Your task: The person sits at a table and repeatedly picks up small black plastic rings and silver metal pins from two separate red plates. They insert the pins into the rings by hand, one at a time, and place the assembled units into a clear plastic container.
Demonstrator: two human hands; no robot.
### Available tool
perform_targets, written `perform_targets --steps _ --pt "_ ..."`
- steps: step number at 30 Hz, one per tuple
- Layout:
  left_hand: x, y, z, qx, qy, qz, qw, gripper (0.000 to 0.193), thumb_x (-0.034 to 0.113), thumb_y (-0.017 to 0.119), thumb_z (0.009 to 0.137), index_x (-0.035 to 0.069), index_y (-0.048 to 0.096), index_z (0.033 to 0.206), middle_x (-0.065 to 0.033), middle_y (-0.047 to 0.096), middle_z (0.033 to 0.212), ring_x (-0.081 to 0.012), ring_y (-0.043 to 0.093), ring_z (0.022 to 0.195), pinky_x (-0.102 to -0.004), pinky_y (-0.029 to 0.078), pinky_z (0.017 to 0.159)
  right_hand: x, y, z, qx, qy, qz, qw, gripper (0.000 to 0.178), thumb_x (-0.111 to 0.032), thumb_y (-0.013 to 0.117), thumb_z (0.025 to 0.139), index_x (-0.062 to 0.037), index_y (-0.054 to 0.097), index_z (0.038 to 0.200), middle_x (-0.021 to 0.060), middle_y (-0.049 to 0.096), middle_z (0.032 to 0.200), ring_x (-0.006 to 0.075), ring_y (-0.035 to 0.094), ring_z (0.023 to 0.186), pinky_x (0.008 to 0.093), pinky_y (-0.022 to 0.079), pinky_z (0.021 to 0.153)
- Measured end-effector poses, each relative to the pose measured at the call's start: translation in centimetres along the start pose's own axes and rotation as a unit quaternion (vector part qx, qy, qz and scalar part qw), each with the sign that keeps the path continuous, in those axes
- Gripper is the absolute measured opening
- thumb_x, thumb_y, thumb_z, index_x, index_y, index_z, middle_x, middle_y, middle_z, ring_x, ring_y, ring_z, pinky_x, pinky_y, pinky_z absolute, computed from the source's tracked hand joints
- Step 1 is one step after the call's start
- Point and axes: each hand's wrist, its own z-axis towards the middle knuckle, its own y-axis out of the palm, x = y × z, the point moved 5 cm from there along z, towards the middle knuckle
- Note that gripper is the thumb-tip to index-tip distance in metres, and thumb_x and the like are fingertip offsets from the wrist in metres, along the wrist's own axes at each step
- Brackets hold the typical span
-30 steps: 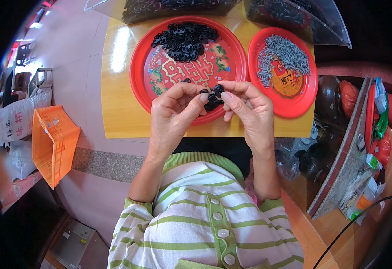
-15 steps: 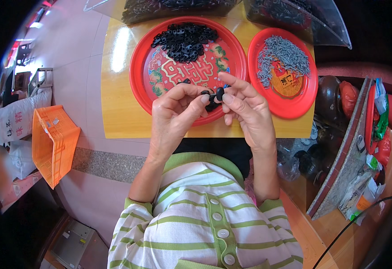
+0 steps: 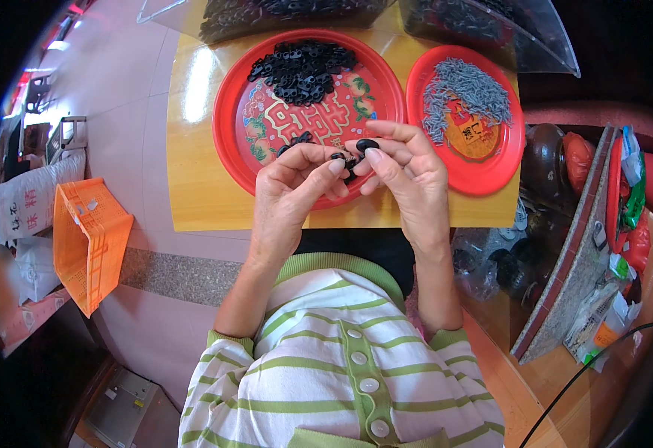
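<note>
Over the near edge of a round red tray, my two hands meet at the fingertips. My left hand pinches a small black plastic piece between thumb and fingers. Between the thumb and forefinger of my right hand is a black oval piece. Whether the two pieces join is hidden by the fingers. A few more black parts lie on the tray behind my left fingers. At the tray's far side is a heap of black plastic parts with holes.
Right of the tray, a red plate holds a pile of small grey screws. Clear bins of parts stand along the far edge of the yellow table. An orange crate stands at the left.
My right fingers have tilted the black oval piece and raised it slightly. My left hand keeps its pinch, nearly in the same place. The view has shifted a little.
</note>
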Motion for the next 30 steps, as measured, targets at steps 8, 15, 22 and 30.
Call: perform_targets --steps 8,15,22,30 --pt "0.1 0.4 0.4 0.021 0.04 0.053 0.998 0.013 0.007 0.06 0.086 -0.002 0.06 0.095 -0.0069 0.064 0.082 -0.01 0.058 0.068 -0.0212 0.045 0.062 0.9 -0.4 0.3 0.0 0.001 0.063 0.998 0.02 -0.011 0.056 0.089 -0.0004 0.051 0.106 0.0126 0.064 0.103 0.01 0.061 0.083 0.0205 0.05 0.064" --pt "0.3 0.9 0.5 0.019 0.076 0.047 0.996 0.015 0.006 0.06 0.085 -0.004 0.06 0.097 -0.0071 0.065 0.084 -0.0096 0.058 0.069 -0.0206 0.045 0.062 1.2 0.1 0.2 0.003 0.015 0.09 0.996 0.019 -0.012 0.058 0.089 -0.0022 0.052 0.104 0.0098 0.065 0.101 0.0081 0.06 0.084 0.019 0.048 0.063" --pt "0.5 1.0 0.3 0.025 0.088 0.081 0.993 0.014 0.003 0.059 0.086 -0.005 0.06 0.098 -0.0072 0.064 0.088 -0.0089 0.059 0.074 -0.0201 0.048 0.066 0.9 0.0 0.1 -0.01 -0.009 -0.003 1.0 0.019 -0.013 0.06 0.087 -0.0024 0.054 0.101 0.0069 0.064 0.098 0.006 0.058 0.081 0.0182 0.046 0.063" --pt "0.0 0.9 0.6 -0.001 0.061 0.062 0.996 0.018 0.004 0.058 0.087 -0.006 0.059 0.103 -0.0075 0.064 0.087 -0.0103 0.061 0.074 -0.0212 0.05 0.067 0.5 -0.3 0.0 0.012 -0.028 -0.006 1.0 0.019 -0.01 0.062 0.086 -0.0005 0.057 0.101 0.0045 0.063 0.091 0.005 0.057 0.074 0.0179 0.046 0.061"
